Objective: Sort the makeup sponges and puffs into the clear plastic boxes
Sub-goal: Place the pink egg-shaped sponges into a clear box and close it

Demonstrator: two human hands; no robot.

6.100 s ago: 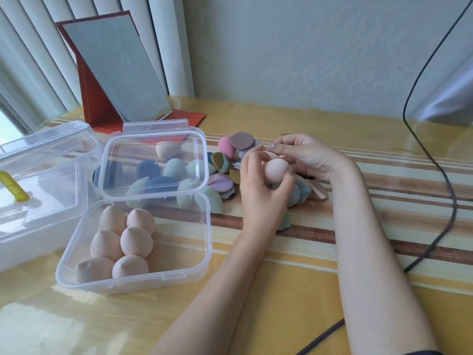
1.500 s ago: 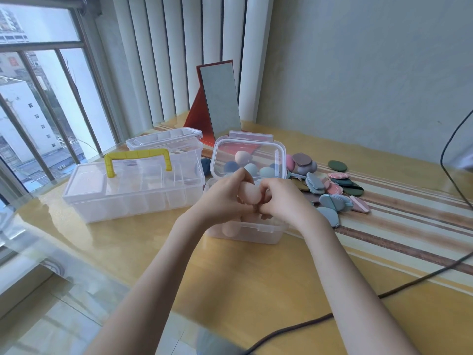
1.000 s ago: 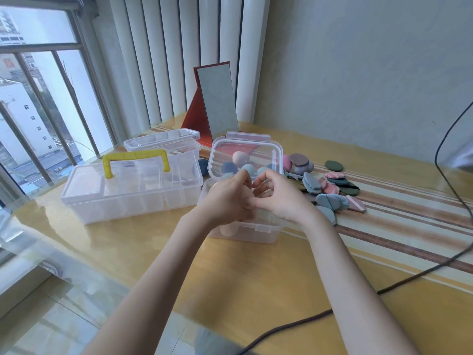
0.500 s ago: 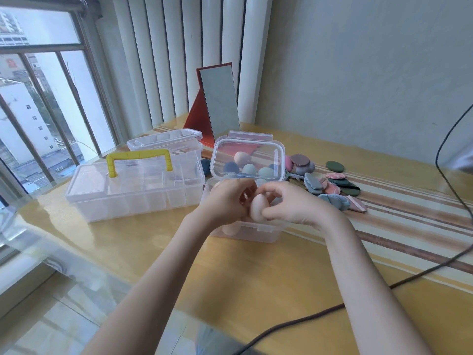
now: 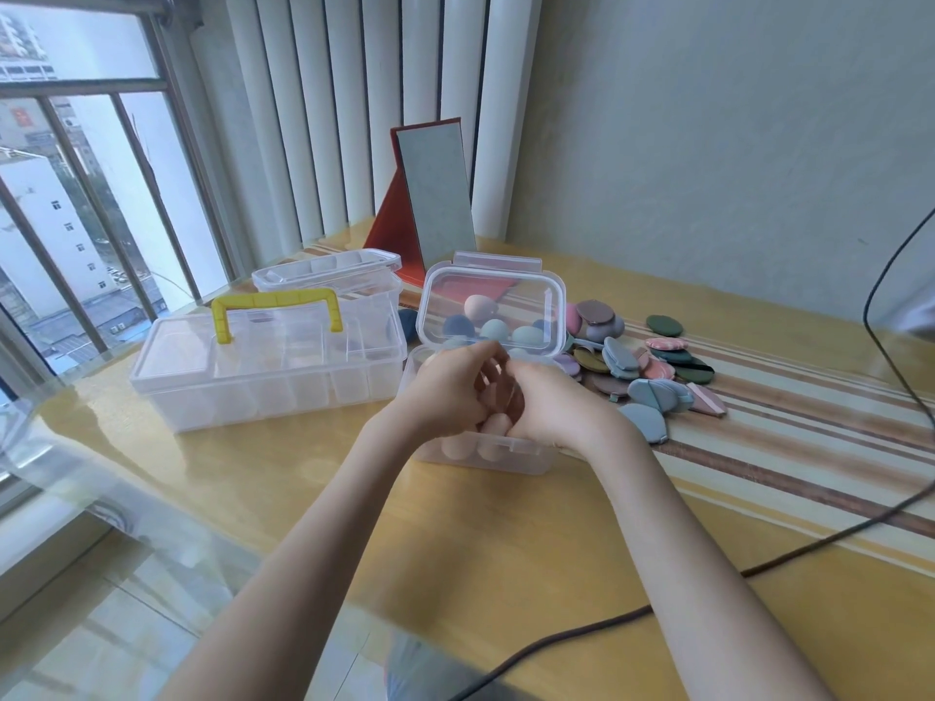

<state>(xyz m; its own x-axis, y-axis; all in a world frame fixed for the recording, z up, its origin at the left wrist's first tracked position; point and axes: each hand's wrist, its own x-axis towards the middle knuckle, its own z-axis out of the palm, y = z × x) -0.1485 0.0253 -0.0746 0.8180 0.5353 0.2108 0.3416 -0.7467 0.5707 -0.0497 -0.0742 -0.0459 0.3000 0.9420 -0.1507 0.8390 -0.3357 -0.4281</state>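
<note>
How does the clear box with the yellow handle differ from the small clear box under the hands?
The box with the yellow handle is long and its lid is shut; the small box is squarer and its hinged lid stands open. The handled box shows inner dividers with no sponges seen inside; the small box holds peach egg-shaped sponges. The handled box stands left of the hands; the small box lies under them. Both are clear plastic on the table.

Two hands (image 5: 455, 392) (image 5: 551, 407), three clear plastic boxes (image 5: 263, 366) (image 5: 334, 268) (image 5: 485, 450), one red-framed mirror (image 5: 435, 194), approx. four blue-green egg sponges (image 5: 493, 328) behind lid; flat puffs (image 5: 652, 366) too piled to count.
</note>
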